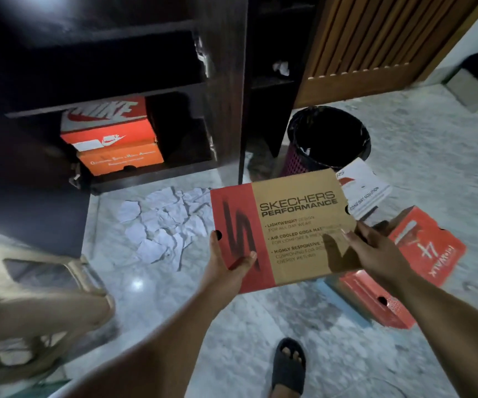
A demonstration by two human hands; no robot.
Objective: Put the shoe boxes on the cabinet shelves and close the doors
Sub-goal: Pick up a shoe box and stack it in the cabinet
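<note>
I hold a red and brown Skechers shoe box (289, 222) in the air above the floor, in front of the dark cabinet (226, 81). My left hand (229, 262) grips its red left end and my right hand (375, 248) grips its right edge. Inside the cabinet, on the lowest shelf, an orange Nike box (108, 122) sits stacked on a smaller orange box (120, 160). The shelves above them look dark and bare. A red Gowalk box (421, 254) lies on the floor behind my right hand, and a white box (366, 188) lies beyond the held box.
The open cabinet door (25, 173) stands at the left. Crumpled white paper (163, 228) litters the floor before the cabinet. A black-lined bin (329, 139) stands right of the cabinet. A beige plastic stool (37, 305) is at lower left. My sandalled foot (289, 366) is below.
</note>
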